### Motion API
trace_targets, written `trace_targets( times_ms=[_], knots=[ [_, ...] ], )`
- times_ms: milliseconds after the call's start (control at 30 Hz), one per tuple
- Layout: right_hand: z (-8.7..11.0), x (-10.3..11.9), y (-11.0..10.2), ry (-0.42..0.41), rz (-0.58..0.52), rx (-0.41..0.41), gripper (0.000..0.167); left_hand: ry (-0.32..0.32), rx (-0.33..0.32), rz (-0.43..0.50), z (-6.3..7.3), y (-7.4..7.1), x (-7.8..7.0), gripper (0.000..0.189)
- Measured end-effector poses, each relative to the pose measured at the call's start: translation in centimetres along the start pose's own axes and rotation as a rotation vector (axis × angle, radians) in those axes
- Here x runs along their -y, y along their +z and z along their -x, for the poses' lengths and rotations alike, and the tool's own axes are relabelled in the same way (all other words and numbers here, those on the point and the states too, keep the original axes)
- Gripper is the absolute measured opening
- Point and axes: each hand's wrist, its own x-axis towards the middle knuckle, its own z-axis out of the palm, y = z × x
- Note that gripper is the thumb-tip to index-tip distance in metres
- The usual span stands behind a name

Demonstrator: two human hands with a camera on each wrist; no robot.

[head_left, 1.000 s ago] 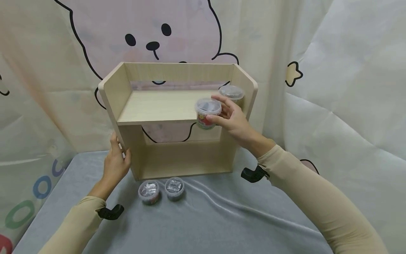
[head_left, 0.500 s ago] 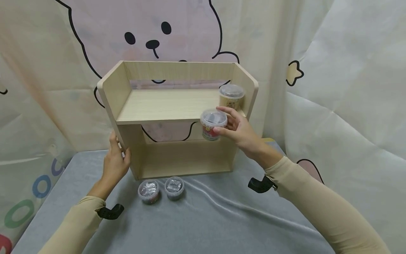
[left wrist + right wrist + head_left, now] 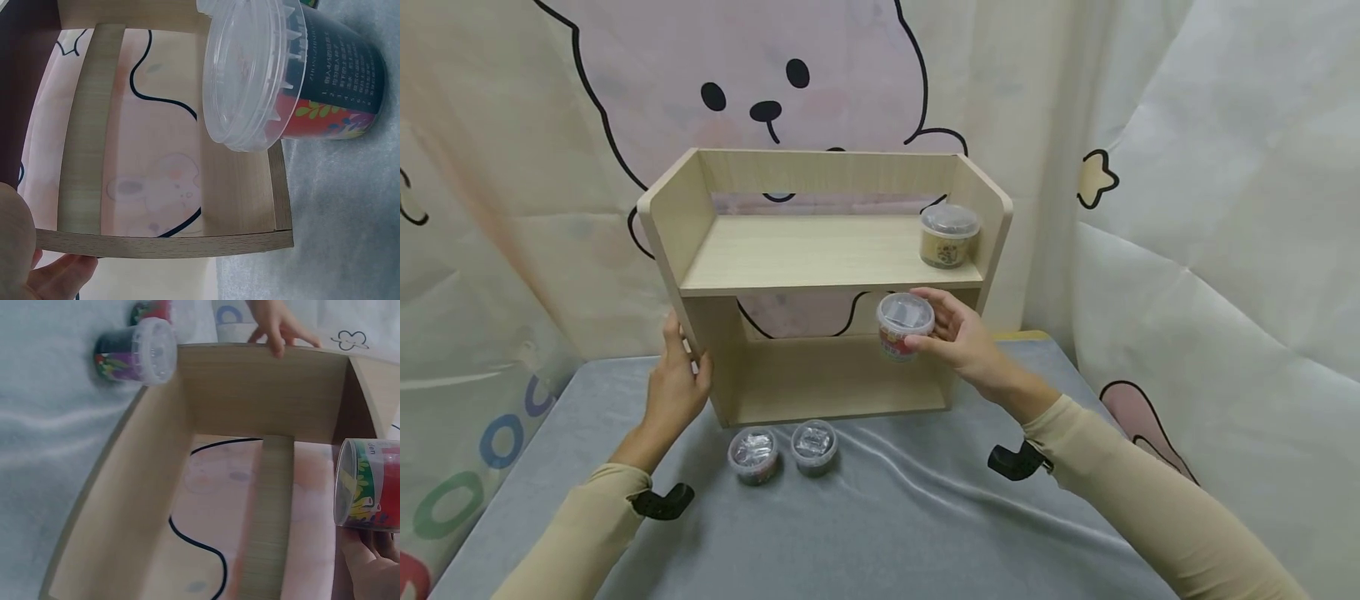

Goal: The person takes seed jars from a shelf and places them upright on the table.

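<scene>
A small two-tier wooden shelf (image 3: pixel 820 271) stands on the cloth. My left hand (image 3: pixel 676 387) grips its left side panel, thumb by the front edge. Between the thumb and fingers of my right hand (image 3: pixel 966 346), a clear-lidded plastic tub (image 3: pixel 906 325) with a red label is held upright. It hovers in front of the lower compartment, just under the upper board. In the right wrist view this tub (image 3: pixel 372 484) shows at the right edge. A yellow lidded tub (image 3: pixel 948 237) sits on the upper board's right end.
Two more lidded tubs, one left (image 3: pixel 752 455) and one right (image 3: pixel 813 447), stand on the grey-blue cloth (image 3: pixel 880 533) before the shelf. The left wrist view shows a nearby tub (image 3: pixel 337 87) with a dark and red label. A printed curtain (image 3: pixel 1037 100) hangs behind.
My right hand has lowered the red-labelled tub from in front of the upper board to in front of the lower compartment. The left hand keeps its place on the side panel.
</scene>
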Motion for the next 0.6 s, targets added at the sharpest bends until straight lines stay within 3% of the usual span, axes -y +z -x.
trace_targets(
  times_ms=[600],
  knots=[
    [1.5,-5.0,0.8,0.025,-0.030,0.006,0.074,0.010,-0.003,0.007,0.0,0.0,0.1,0.074]
  ],
)
